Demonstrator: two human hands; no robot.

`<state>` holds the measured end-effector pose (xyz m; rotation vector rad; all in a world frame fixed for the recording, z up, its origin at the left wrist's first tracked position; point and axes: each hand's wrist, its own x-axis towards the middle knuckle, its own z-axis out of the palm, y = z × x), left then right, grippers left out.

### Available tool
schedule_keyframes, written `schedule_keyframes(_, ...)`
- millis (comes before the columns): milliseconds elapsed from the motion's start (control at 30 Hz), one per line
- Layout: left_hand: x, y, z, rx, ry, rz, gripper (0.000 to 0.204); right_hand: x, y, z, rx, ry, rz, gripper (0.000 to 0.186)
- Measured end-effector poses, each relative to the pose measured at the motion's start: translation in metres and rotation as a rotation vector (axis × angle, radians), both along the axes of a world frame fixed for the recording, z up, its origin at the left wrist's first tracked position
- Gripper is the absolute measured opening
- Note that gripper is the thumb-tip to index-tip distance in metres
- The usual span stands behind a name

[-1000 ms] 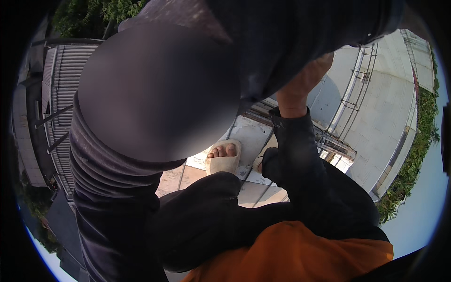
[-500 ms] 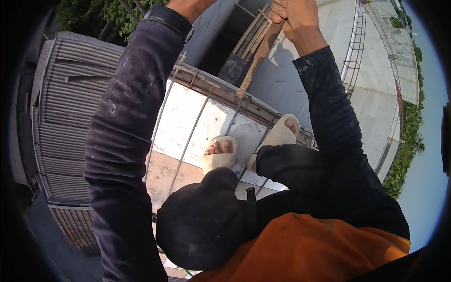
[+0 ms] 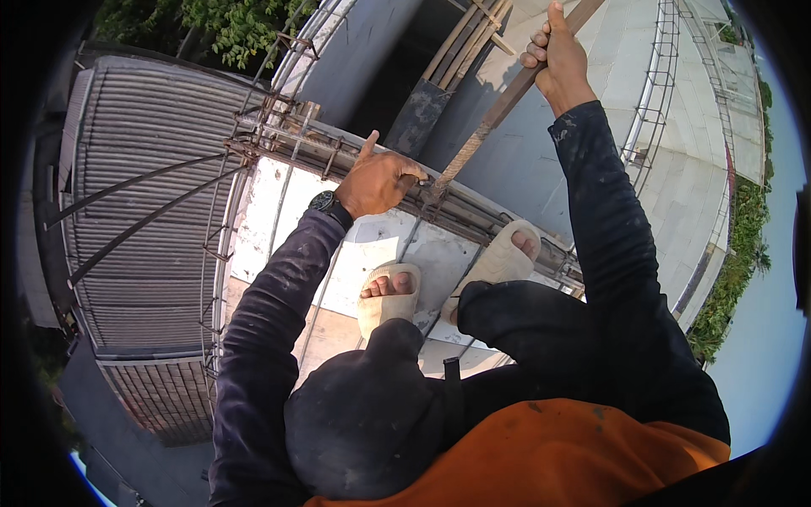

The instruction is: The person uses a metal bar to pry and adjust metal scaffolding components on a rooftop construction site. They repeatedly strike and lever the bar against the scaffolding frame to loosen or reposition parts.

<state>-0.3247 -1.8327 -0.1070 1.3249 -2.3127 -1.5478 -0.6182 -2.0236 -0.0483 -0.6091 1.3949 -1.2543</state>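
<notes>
My right hand [image 3: 562,61], raised at the upper middle right, is closed round the upper part of a long brown bar [image 3: 515,91]. The bar slants down to the left, and its rough, ridged lower end meets the rusty steel bars [image 3: 473,203] along the edge of the ledge. Beside that lower end is my left hand [image 3: 378,183], with a dark watch at the wrist. One of its digits sticks up while the others curl in at the steel; what they grip is hidden.
My feet in cream slides [image 3: 390,297] stand on the pale ledge [image 3: 359,258], which thin rods cross. To the left, bundled steel rods [image 3: 266,127] jut out above a corrugated roof [image 3: 148,203]. Beyond the ledge are a dark opening [image 3: 380,101], planks [image 3: 465,42] and a wire-tied steel cage [image 3: 655,80].
My left hand has come down from the upper edge to the steel by the bar's lower end. My right hand has moved slightly right, tilting the bar further over.
</notes>
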Motion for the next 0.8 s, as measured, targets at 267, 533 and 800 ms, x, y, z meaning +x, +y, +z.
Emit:
schedule_keyframes(267,0.0,0.029,0.019,-0.237,0.151,0.272,0.024,0.003,-0.019,-0.032,0.089,0.057,-0.124,0.038)
schedule_keyframes(533,0.003,-0.045,0.046,-0.252,0.468,0.661,0.021,0.099,-0.01,0.003,-0.222,-0.187,0.13,0.03)
schedule_keyframes(800,-0.053,-0.319,0.165,-0.555,0.608,0.273,0.046,0.115,0.014,0.052,-0.137,0.065,0.087,0.026)
